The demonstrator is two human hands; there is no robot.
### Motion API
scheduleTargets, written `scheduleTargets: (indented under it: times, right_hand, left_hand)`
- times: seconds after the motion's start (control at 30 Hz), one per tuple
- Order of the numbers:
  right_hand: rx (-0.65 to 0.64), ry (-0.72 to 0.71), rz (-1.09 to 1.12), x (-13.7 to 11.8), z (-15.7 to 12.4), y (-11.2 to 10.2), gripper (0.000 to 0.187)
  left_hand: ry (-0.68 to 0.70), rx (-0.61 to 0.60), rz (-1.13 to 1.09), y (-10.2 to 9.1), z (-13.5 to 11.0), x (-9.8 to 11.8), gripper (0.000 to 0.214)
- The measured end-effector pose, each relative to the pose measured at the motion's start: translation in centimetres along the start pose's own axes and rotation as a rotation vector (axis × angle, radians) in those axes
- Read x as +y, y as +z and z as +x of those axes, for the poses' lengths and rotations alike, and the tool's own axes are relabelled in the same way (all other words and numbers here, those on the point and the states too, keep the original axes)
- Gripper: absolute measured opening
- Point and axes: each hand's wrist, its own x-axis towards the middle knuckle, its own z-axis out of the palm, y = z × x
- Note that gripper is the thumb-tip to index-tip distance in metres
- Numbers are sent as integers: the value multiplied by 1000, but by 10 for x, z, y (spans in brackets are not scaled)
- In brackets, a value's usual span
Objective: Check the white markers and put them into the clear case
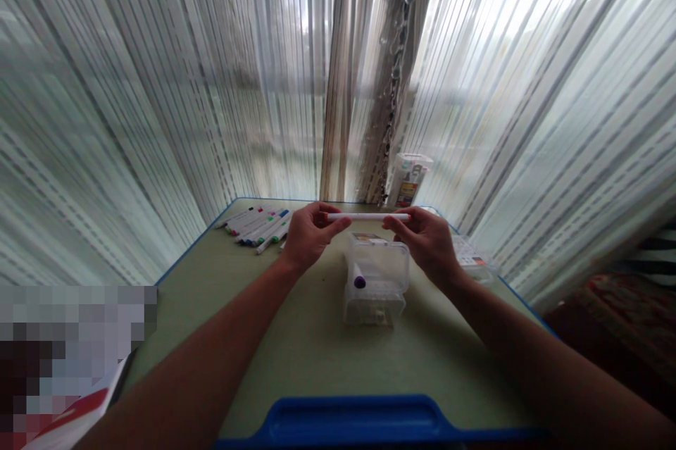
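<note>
A white marker [367, 217] with orange at its ends lies level between my two hands, above the table. The fingers and thumb of my left hand [313, 235] pinch its left end. At the other end, my right hand [427, 239] grips it the same way. Just below the hands stands a clear plastic case [376, 305] with its lid raised. Inside it rests a marker with a purple end [360, 282]. To the left of my left hand, several white markers [258, 226] with coloured ends lie in a loose pile.
The green table top [306, 351] has a blue rim and a blue raised front edge [353, 418]. A tall clear container [410, 180] stands at the back right. Another clear case [475, 260] lies beyond my right wrist. Striped sheer curtains [264, 70] hang behind the table.
</note>
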Motion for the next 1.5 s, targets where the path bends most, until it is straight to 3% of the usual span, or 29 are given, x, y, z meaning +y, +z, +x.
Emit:
scheduleTargets:
  times: [0.73, 0.97, 1.5]
  right_hand:
    - [-8, -27, -61, 2, 1, 1, 37]
    - [-26, -29, -30, 7, 2, -1, 39]
    - [-8, 194, 265, -8, 2, 1, 49]
  left_hand:
    - [21, -24, 15, -1, 1, -3, 42]
    - [36, -43, 14, -3, 3, -5, 34]
    - [-131, -20, -220, -4, 4, 1, 30]
